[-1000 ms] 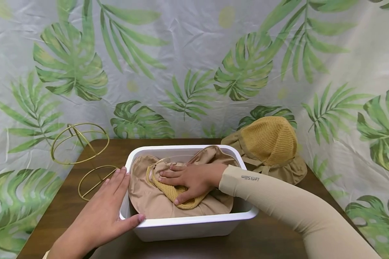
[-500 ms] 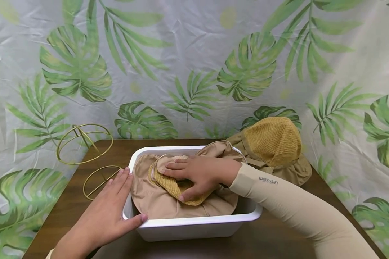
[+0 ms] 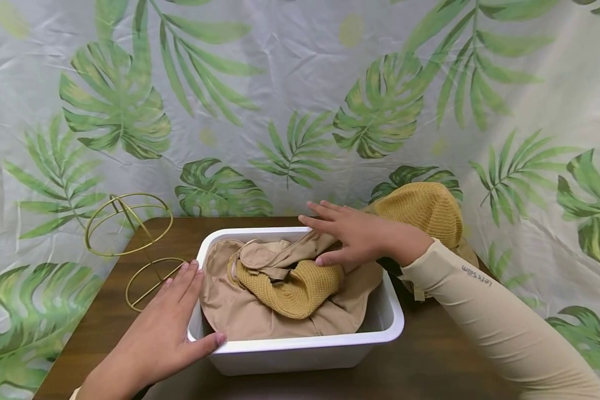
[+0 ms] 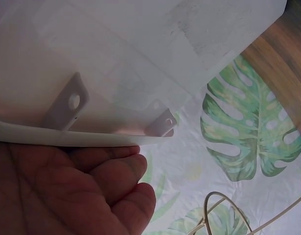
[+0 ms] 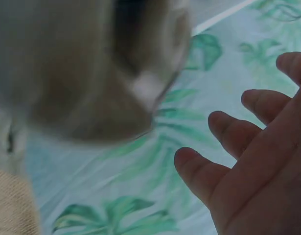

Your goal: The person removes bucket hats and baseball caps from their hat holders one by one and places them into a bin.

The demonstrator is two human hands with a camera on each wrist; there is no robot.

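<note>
A white plastic bin (image 3: 300,345) holds a folded tan hat with a mustard knitted part (image 3: 300,291). My left hand (image 3: 157,328) rests on the bin's left rim, fingers fairly straight and thumb on the front corner. In the left wrist view its fingertips (image 4: 135,169) touch the rim from outside. My right hand (image 3: 362,236) is spread in the air over the bin's back right corner, holding nothing. A blurred tan fabric piece (image 5: 91,107) shows near it in the right wrist view.
A second mustard knitted hat (image 3: 425,211) with a tan brim lies right of the bin, partly behind my right hand. A gold wire stand (image 3: 130,225) stands at the left of the brown wooden table (image 3: 180,228). A leaf-print curtain (image 3: 290,83) hangs behind.
My right hand has lifted off the hat in the bin and moved up and to the right. The hat's fabric has shifted, showing more of the knit. My left hand stays at the rim.
</note>
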